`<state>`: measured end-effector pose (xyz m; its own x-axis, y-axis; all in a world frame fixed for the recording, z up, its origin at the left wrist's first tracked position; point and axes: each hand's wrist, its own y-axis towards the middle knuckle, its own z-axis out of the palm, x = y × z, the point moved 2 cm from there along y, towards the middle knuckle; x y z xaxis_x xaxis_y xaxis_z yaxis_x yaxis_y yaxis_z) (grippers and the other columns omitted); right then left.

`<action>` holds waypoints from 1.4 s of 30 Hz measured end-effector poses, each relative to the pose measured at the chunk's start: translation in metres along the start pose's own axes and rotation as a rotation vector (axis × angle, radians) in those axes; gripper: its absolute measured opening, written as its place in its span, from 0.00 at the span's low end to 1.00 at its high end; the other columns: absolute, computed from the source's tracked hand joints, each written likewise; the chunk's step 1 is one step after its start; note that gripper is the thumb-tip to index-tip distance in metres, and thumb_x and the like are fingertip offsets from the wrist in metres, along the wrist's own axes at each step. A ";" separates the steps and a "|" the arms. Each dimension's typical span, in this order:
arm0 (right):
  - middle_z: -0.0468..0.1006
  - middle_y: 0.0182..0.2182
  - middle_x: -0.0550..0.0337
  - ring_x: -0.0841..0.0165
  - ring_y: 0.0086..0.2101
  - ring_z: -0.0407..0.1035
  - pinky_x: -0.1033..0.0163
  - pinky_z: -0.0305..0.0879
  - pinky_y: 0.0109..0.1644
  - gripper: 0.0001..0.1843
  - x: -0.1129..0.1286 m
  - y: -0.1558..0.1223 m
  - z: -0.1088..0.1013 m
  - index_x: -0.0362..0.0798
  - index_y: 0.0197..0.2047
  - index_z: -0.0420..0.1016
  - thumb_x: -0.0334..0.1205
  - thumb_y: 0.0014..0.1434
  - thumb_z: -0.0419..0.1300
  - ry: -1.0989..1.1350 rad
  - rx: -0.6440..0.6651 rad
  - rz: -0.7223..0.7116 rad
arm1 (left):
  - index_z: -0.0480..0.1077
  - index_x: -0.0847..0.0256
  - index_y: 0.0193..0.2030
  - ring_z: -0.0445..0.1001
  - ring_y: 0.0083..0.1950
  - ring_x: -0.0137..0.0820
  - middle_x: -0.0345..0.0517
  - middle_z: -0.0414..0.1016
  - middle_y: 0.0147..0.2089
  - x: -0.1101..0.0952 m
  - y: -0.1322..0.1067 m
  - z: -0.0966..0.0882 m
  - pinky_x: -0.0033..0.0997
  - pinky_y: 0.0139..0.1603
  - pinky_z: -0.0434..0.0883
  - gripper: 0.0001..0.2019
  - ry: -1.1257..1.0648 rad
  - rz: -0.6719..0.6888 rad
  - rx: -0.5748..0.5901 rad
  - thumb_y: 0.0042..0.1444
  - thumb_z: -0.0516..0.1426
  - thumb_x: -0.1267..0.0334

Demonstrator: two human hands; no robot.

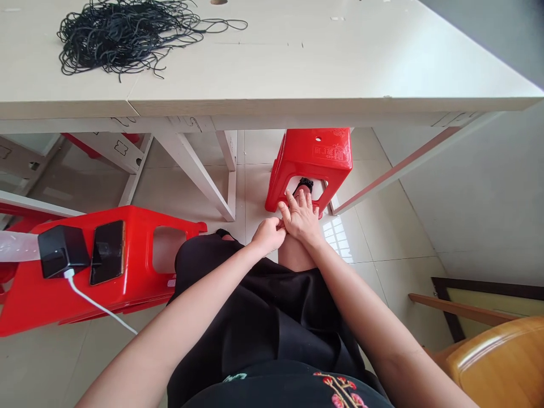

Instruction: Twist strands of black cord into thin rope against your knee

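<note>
Both of my hands are low over my bare leg [293,255], below the table edge. My right hand [301,220] lies palm down there with its fingers spread, and nothing shows in it. Against its thumb side, my left hand [270,235] is closed with curled fingers. What those fingers pinch, if anything, is hidden. Just beyond the hands stands a red plastic stool [317,150], with my foot in a dark shoe [305,184] showing through its side opening. Black fabric [255,317] covers my lap.
A tangled heap of thin black cords [123,37] lies on the pale table [318,73]. Another red stool [140,238] at left bears a phone [107,252] and a black box [63,249] with a white cable [100,306]. A wooden chair [501,357] stands at lower right.
</note>
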<state>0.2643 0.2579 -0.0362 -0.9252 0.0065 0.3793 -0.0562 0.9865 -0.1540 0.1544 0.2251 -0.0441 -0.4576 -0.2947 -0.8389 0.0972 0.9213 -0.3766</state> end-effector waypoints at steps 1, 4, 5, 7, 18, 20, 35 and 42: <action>0.46 0.67 0.49 0.50 0.65 0.38 0.36 0.44 0.61 0.38 0.001 0.003 0.000 0.58 0.68 0.45 0.65 0.60 0.29 0.000 0.010 -0.002 | 0.67 0.62 0.27 0.66 0.27 0.28 0.44 0.73 0.28 0.001 0.001 0.000 0.28 0.28 0.61 0.05 -0.008 -0.001 0.012 0.50 0.53 0.63; 0.49 0.66 0.48 0.50 0.65 0.40 0.38 0.45 0.60 0.39 0.004 0.008 0.002 0.56 0.68 0.47 0.66 0.59 0.30 -0.019 0.012 -0.015 | 0.67 0.62 0.27 0.64 0.26 0.26 0.42 0.72 0.27 0.003 0.000 -0.003 0.27 0.28 0.61 0.07 -0.025 -0.008 0.034 0.50 0.54 0.62; 0.50 0.66 0.47 0.50 0.65 0.41 0.38 0.45 0.60 0.39 0.005 0.008 0.003 0.56 0.67 0.48 0.66 0.59 0.30 -0.031 0.002 -0.016 | 0.67 0.63 0.27 0.64 0.26 0.26 0.42 0.71 0.26 0.003 0.000 -0.005 0.27 0.29 0.61 0.07 -0.031 -0.010 0.037 0.50 0.54 0.61; 0.54 0.65 0.47 0.50 0.64 0.44 0.40 0.46 0.60 0.40 0.007 0.008 0.006 0.54 0.66 0.52 0.66 0.59 0.31 -0.050 -0.025 -0.021 | 0.67 0.63 0.27 0.64 0.26 0.26 0.41 0.70 0.25 0.004 -0.002 -0.007 0.27 0.29 0.61 0.07 -0.049 -0.011 0.044 0.49 0.55 0.61; 0.73 0.52 0.52 0.63 0.55 0.61 0.54 0.55 0.60 0.29 -0.013 -0.021 -0.003 0.45 0.55 0.69 0.48 0.67 0.35 0.254 -0.271 -0.404 | 0.68 0.61 0.28 0.68 0.30 0.30 0.43 0.73 0.28 -0.002 -0.013 -0.001 0.29 0.32 0.64 0.05 -0.036 0.113 0.005 0.51 0.54 0.64; 0.74 0.49 0.50 0.61 0.51 0.63 0.52 0.59 0.57 0.26 -0.022 -0.036 -0.005 0.45 0.55 0.68 0.50 0.65 0.40 0.269 -0.207 -0.462 | 0.67 0.61 0.28 0.68 0.30 0.29 0.42 0.72 0.27 -0.004 -0.016 0.001 0.29 0.33 0.64 0.04 0.002 0.131 -0.010 0.50 0.54 0.65; 0.78 0.28 0.59 0.69 0.30 0.69 0.64 0.64 0.35 0.17 -0.042 -0.064 -0.028 0.46 0.32 0.76 0.52 0.56 0.56 0.837 0.253 -0.087 | 0.67 0.63 0.30 0.69 0.32 0.26 0.42 0.71 0.29 -0.009 -0.033 0.010 0.28 0.37 0.68 0.08 -0.283 0.167 0.029 0.51 0.57 0.60; 0.75 0.23 0.61 0.72 0.26 0.66 0.67 0.60 0.28 0.19 -0.046 -0.062 -0.015 0.45 0.28 0.76 0.54 0.50 0.60 1.017 0.193 0.078 | 0.68 0.64 0.38 0.72 0.36 0.25 0.44 0.73 0.33 -0.006 -0.036 0.012 0.29 0.44 0.69 0.10 -0.476 0.100 0.040 0.49 0.59 0.63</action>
<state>0.3157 0.1991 -0.0301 -0.1804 0.2927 0.9390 -0.1517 0.9350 -0.3206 0.1641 0.1911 -0.0305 0.0100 -0.2973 -0.9547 0.1584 0.9432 -0.2921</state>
